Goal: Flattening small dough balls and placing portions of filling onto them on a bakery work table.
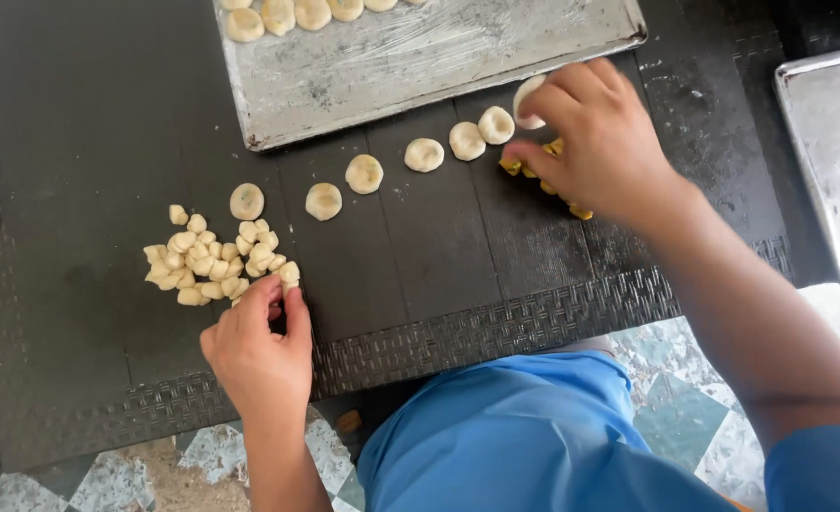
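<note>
My left hand [261, 349] rests on the black mat, its fingertips pinching a small dough piece [288, 275] at the near edge of a heap of raw dough pieces [211, 258]. My right hand [591, 137] is at the far right of a curved row of flattened dough rounds [364, 173]. It holds a pale dough round [526, 98] at its fingertips. Under its palm lie some yellow pieces [553, 152], partly hidden.
A metal baking tray [439, 57] lies at the far side, with several shaped dough rounds [278, 14] along its top left. A second tray [832, 161] sits at the right edge. The black woven mat [496, 332] lies on a patterned tile floor.
</note>
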